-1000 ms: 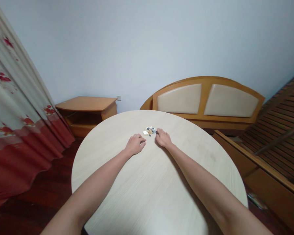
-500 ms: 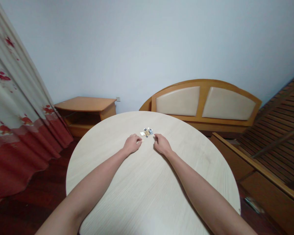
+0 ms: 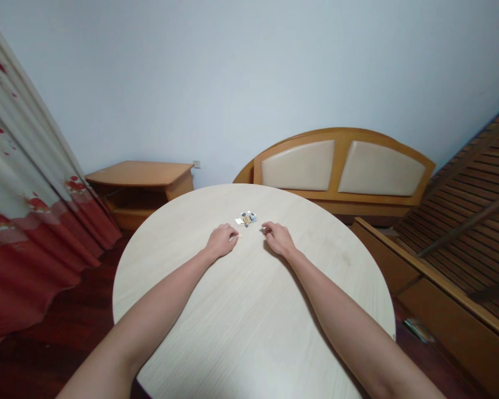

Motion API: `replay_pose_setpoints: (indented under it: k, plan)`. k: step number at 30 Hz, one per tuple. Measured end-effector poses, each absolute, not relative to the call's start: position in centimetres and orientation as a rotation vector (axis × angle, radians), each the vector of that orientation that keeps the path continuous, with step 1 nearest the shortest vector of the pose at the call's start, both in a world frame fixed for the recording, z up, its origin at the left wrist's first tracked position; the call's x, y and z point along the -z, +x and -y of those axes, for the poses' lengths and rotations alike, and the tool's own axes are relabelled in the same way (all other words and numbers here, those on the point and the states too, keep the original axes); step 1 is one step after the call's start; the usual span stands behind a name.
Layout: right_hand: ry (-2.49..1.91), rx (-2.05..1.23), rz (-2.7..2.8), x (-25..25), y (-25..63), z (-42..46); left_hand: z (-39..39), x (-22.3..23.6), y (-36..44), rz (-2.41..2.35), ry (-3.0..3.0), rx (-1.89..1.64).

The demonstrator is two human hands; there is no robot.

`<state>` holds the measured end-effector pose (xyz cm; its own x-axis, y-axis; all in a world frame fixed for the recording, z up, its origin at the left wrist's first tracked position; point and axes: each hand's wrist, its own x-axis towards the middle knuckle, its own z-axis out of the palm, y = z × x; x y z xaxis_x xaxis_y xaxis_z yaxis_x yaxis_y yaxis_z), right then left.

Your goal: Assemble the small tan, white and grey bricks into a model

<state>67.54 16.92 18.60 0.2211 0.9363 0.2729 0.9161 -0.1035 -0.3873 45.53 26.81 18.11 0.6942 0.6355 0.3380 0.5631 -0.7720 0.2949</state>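
A small cluster of tiny pieces (image 3: 246, 218), white, grey-blue and tan, lies on the round pale wooden table (image 3: 253, 310) just beyond both hands. My left hand (image 3: 220, 240) rests on the table with its fingers curled in, and a small pale bit shows at its fingertips. My right hand (image 3: 277, 237) rests a short way to the right, fingers curled and pinched at the tips, a little short of the cluster. What either hand grips is too small to name.
A wooden side table (image 3: 143, 183) stands at the back left against the wall. A wooden headboard with padded panels (image 3: 341, 166) leans behind the table. Slatted bed frame parts (image 3: 466, 221) stand at the right. A red and white curtain (image 3: 20, 210) hangs at the left.
My right hand has drawn back from the cluster of pieces, which it touched a second ago. My left hand has stayed nearly in place. The view has shifted slightly.
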Motion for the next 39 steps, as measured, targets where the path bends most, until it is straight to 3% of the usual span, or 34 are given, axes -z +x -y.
replay_pose_setpoints:
  k: [21,39]
  plan:
    - [-1.943,0.027,1.788,-17.8,66.9,-18.2,-26.5,-18.0,46.0,-1.131,2.694,-0.673]
    - [-1.694,-0.007,1.921,-18.1,64.1,-17.9,-25.5,-18.8,46.3,-0.834,2.705,-0.823]
